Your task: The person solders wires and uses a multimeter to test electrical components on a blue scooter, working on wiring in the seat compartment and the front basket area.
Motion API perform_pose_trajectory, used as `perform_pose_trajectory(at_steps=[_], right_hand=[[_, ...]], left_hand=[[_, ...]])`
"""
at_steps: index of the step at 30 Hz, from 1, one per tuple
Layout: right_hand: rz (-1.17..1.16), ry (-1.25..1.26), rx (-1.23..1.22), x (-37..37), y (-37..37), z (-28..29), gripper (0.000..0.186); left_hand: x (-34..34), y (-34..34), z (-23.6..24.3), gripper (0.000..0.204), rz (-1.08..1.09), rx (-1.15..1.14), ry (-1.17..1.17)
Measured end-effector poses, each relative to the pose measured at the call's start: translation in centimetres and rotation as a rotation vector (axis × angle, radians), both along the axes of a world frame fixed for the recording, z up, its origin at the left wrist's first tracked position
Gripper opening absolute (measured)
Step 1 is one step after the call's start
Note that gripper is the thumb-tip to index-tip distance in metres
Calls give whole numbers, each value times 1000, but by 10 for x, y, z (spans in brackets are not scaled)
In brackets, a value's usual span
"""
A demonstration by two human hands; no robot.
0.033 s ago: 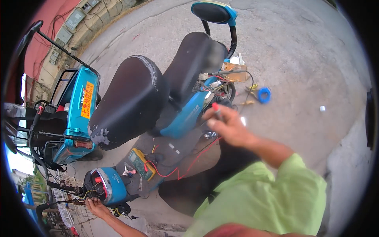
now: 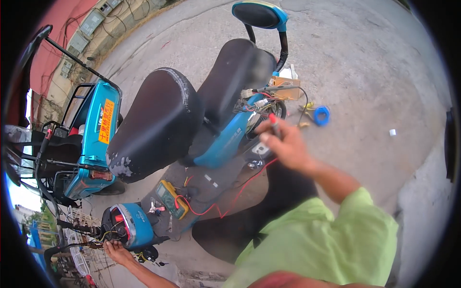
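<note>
My right hand (image 2: pixel 288 146) is closed around a red-tipped multimeter probe (image 2: pixel 273 120), held beside the blue electric scooter's (image 2: pixel 218 144) side panel. From the hand a red lead (image 2: pixel 240 192) runs to a yellow multimeter (image 2: pixel 172 199) on the scooter's footboard. Close to the probe, loose wires and connectors (image 2: pixel 261 100) hang out under the rear seat, and a dark probe (image 2: pixel 276 88) rests among them. At the lower left, my left hand (image 2: pixel 115 252) has its fingers curled at the end of the handlebar (image 2: pixel 93 245), beside the opened front cover (image 2: pixel 137 225).
A large black seat (image 2: pixel 153 120) stands between my hands. Keys (image 2: pixel 156 207) lie by the meter. On the concrete to the right are a roll of blue tape (image 2: pixel 321 115), a cardboard box (image 2: pixel 285 89) and a small white piece (image 2: pixel 393 132). A blue three-wheeler (image 2: pixel 93 144) stands left.
My right hand has shifted slightly to the right and up with the probe, away from the side panel. The left hand stays at the handlebar.
</note>
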State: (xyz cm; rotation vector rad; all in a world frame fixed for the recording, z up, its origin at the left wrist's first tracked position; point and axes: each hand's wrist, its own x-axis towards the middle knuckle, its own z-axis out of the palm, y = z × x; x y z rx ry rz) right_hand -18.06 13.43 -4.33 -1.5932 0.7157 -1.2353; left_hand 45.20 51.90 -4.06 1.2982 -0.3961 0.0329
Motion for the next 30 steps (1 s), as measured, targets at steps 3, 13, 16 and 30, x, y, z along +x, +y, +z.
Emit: perform_pose_trajectory(at_steps=[3,13,16,30], right_hand=[[-250,35,89,-41,-48,-7,34],[-342,152,-74,-47,-128,24,30],[-310,233,-223,-42,-132,38,26],[-218,213,-508,-64,-111,5,23]], left_hand=[[-4,6,8,24,32,25,-25],[-6,-10,-1,25,90,128,22],[-4,-7,-2,24,106,181,22],[-21,-16,9,23,153,273,71]])
